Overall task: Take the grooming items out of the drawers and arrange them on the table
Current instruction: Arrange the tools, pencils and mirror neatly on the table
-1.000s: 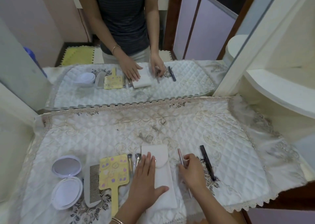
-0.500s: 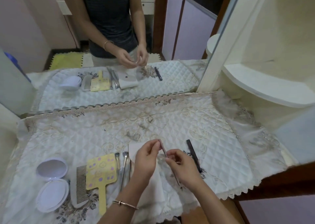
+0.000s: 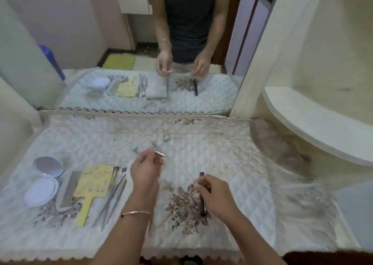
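My left hand [image 3: 146,170] is raised above the quilted table cover [image 3: 201,143] and pinches a thin metal tool [image 3: 160,153] by one end. My right hand [image 3: 217,197] hovers low at the front right, fingers closed on a small pale piece [image 3: 195,182] too blurred to identify. A black pencil [image 3: 202,196] lies on the cover partly under that hand. To the left lie several metal tools [image 3: 116,192], a yellow hand mirror [image 3: 93,184], a comb [image 3: 70,188] and an open round compact [image 3: 48,166]. The white pouch shows only as a reflection [image 3: 156,88].
A large mirror [image 3: 80,42] stands along the table's back edge and repeats the scene. A cream curved shelf [image 3: 314,123] juts out at the right. The cover's lace edge [image 3: 181,254] hangs over the table's front.
My hands, together over the pouch half a second ago, have pulled apart. The left went up and left with the metal tool; the right dropped toward the black pencil.
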A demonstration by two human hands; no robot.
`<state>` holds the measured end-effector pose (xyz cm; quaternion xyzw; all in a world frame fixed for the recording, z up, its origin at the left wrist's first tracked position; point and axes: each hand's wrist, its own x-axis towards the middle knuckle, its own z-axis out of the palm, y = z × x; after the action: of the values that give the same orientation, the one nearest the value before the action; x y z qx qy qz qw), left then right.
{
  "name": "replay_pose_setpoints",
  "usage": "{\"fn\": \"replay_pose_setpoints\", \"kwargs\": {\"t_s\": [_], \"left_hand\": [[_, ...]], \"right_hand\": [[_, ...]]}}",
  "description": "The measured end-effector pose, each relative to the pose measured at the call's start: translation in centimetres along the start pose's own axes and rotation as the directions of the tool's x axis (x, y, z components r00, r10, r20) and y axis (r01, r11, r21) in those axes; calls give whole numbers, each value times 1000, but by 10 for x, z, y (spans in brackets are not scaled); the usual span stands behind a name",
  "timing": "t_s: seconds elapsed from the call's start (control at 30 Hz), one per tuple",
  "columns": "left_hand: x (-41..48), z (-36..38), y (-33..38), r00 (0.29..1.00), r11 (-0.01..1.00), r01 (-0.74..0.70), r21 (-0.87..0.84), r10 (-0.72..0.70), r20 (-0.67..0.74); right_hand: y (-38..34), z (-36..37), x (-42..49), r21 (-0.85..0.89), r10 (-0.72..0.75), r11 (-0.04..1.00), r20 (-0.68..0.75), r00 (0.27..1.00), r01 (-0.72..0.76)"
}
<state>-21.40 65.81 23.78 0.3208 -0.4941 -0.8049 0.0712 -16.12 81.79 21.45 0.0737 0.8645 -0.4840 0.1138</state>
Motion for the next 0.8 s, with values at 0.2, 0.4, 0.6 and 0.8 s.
{"fn": "replay_pose_setpoints", "kwargs": {"t_s": [0.2,0.4,0.6,0.8], "left_hand": [[6,-36,7,970,742,-238,627,150,190],[-14,-52,-45,939,323,-341,883,67,338],[0,-54,-58,920,186,-390,902,31,391],[0,-56,-62,897,166,-441,882,60,438]], "right_hand": [[16,-19,-1,293,191,941,-49,980,-169],[2,16,23,131,175,976,5,984,-175],[8,34,26,-124,127,984,-9,992,-127],[27,28,26,-194,202,955,-121,972,-222]]}}
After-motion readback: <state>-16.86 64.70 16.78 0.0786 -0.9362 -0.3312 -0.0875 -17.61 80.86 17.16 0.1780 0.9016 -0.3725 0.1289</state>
